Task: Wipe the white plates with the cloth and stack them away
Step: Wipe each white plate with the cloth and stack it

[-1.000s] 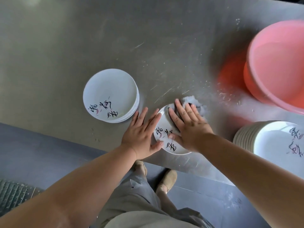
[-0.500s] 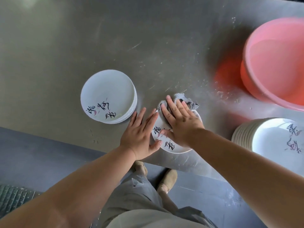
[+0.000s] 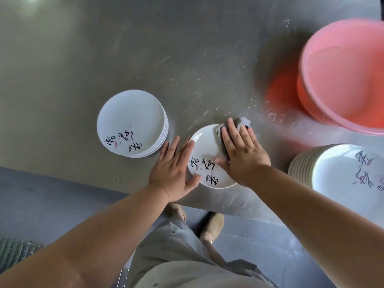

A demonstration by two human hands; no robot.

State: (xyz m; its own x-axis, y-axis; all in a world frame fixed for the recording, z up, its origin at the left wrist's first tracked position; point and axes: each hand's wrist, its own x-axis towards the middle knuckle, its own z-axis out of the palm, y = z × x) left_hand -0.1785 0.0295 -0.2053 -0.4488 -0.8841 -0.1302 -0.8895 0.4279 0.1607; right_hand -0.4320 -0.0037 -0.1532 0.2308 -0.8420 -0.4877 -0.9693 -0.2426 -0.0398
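R hand flat, fingers straight, presses cloth onto plate at its 1 o'clock; L hand flat (thumb on rim) at plate's 8 o'clock.

Looks like a restaurant's dishwashing station: a long brushed stainless-steel counter, scratched and speckled. Left of the left grip sits a stack of identical round white plates with black brush lettering, and right of the right grip a taller matching stack. Beyond that grip is a big pink plastic basin. Below the left grip are a grey floor and a metal drain grate.
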